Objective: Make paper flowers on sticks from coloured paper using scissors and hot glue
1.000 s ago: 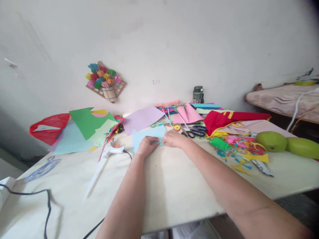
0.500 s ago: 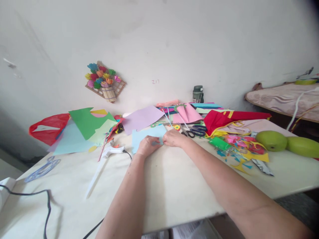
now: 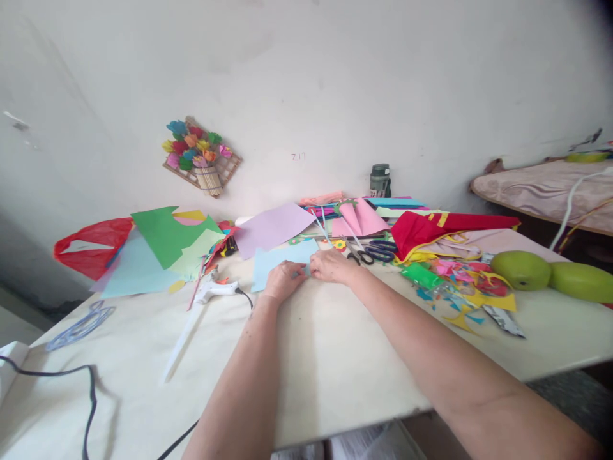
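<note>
A black cord (image 3: 92,402) curves across the tabletop (image 3: 335,383) by its near left corner. Farther in, a white glue gun (image 3: 215,291) lies left of the arms, its long white stick pointing toward the near edge. Colored paper scraps (image 3: 486,297) and two green fruits (image 3: 521,271) lie toward the right edge. About midway between the left and right edges, the light-blue paper (image 3: 268,265) lies flat, beyond the tabletop's middle. The left hand (image 3: 284,278) rests on its near part with bent fingers; whether it grips anything, I cannot tell. The right hand (image 3: 330,266) is curled at the paper's right side, fingertips hidden, so a pinch cannot be confirmed. Just right of it lie dark-handled scissors (image 3: 382,251). Beyond the paper is a lavender sheet (image 3: 272,229), and a dark green bottle (image 3: 380,181) stands by the far edge, against the wall.
</note>
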A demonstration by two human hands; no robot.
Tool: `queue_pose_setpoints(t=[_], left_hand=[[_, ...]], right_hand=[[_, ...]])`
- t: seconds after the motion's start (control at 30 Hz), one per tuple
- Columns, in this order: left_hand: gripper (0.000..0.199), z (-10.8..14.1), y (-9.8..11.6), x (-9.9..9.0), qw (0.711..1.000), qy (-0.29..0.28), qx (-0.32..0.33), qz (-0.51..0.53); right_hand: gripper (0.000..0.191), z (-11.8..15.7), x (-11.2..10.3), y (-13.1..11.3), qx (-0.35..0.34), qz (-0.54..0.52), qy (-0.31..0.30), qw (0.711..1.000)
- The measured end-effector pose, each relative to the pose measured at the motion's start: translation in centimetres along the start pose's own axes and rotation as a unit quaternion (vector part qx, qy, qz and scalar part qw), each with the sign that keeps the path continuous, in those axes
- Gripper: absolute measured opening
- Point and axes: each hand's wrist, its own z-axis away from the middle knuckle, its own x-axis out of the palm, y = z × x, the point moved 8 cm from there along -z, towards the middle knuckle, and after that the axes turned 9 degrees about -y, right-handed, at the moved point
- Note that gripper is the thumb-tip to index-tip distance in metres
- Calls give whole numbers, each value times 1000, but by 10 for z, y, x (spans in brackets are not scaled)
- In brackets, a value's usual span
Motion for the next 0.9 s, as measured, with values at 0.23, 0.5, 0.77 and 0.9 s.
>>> queue_pose_setpoints(t=[0.23,0.5,0.77,0.9], left_hand=[[12,-2,0,4,1000,-6,6,-24],[11,0,1,3,1000,-8,15,2],[9,-4,-2,4,1000,-6,8,7],[9,-4,-3,5,1000,-11,-1,8]], right_hand=[[21,1,-1,1,3,-40,11,999],[17,-6,16,25,77,-152,-18,985],[19,-1,23,38,116,-213,-36,970],[21,1,27,46,122,-213,-61,968]])
